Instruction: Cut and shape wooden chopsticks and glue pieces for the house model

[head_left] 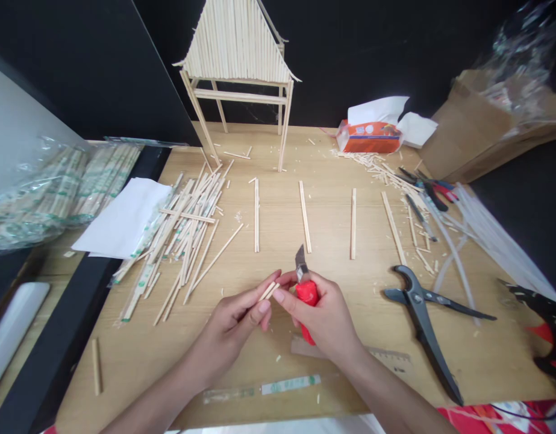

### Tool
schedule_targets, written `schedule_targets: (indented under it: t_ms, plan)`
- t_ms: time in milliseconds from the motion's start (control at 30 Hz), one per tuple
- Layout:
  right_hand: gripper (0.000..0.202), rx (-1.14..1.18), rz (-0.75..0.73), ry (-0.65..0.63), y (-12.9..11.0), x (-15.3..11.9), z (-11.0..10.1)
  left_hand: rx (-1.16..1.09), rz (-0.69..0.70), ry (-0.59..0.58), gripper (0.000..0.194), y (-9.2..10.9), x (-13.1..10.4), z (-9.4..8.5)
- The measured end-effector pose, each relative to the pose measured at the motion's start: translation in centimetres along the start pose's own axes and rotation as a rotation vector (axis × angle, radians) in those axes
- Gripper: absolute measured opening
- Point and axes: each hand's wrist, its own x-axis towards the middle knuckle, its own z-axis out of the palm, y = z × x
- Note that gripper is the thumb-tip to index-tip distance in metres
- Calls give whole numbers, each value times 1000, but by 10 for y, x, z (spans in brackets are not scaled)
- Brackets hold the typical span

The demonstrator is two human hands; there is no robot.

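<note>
Near the front middle of the table, my left hand (pixel 235 313) pinches short wooden chopstick pieces (pixel 269 290) between thumb and fingers. My right hand (pixel 325 313) is wrapped round a knife (pixel 306 293) with a red handle, its blade pointing up and away from me. The thumb tip of that same hand touches the end of the chopstick pieces. Beyond the hands, several chopstick pairs stand apart in a row, among them one pair (pixel 305 217) just past the blade. Partly under my right wrist lies a ruler (pixel 388 360).
A chopstick house frame (pixel 241 90) stands at the back. Loose chopsticks (pixel 187 229) are heaped on the left beside white paper (pixel 124 217) and bagged chopsticks (pixel 47 193). To the right lie black cutters (pixel 422 313), offcuts (pixel 372 166), a tissue pack (pixel 370 135) and a cardboard box (pixel 467 120).
</note>
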Motion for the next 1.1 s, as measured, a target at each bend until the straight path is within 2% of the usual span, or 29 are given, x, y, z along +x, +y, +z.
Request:
schedule_targets:
  t_ms: [133, 200, 267, 367, 433, 533, 600, 700, 767, 833, 933, 1000, 1100]
  plan:
    - [20, -2, 31, -17, -1, 1, -1, -111, -76, -54, 56, -3, 1, 1]
    - [21, 4, 38, 9, -1, 3, -6, -144, -108, -42, 53, -6, 4, -3]
    - [22, 31, 30, 34, 1, 6, -13, -39, -58, 60, 45, -11, 9, -10]
    - [22, 98, 33, 18, 5, 10, -21, 362, 140, 292, 34, -24, 18, -22]
    - [22, 131, 62, -18, 7, 12, -24, 595, 228, 399, 33, -29, 23, -27]
    - [22, 136, 99, -53, 9, 13, -22, 661, 307, 476, 33, -25, 21, -23]
    - [22, 120, 99, -54, 9, 13, -19, 524, 288, 426, 30, -17, 16, -16]
    - [22, 42, 69, -42, 9, 12, -14, 184, 62, 161, 35, -7, 7, -2]
    - [21, -50, 33, -24, 7, 11, -13, 60, -51, 48, 37, -5, 4, 4]
    - [23, -147, -24, -14, 5, 9, -14, 60, -59, 55, 35, -5, 3, 6]
    - [26, -301, -121, -22, 0, 5, -18, 44, -36, 146, 33, -6, 1, 5]
    - [26, -407, -153, -74, -3, 2, -21, -28, -51, 190, 36, -5, -1, 3]
    - [33, -515, -159, -201, -5, -3, -19, -111, -45, 189, 34, -3, -2, 2]
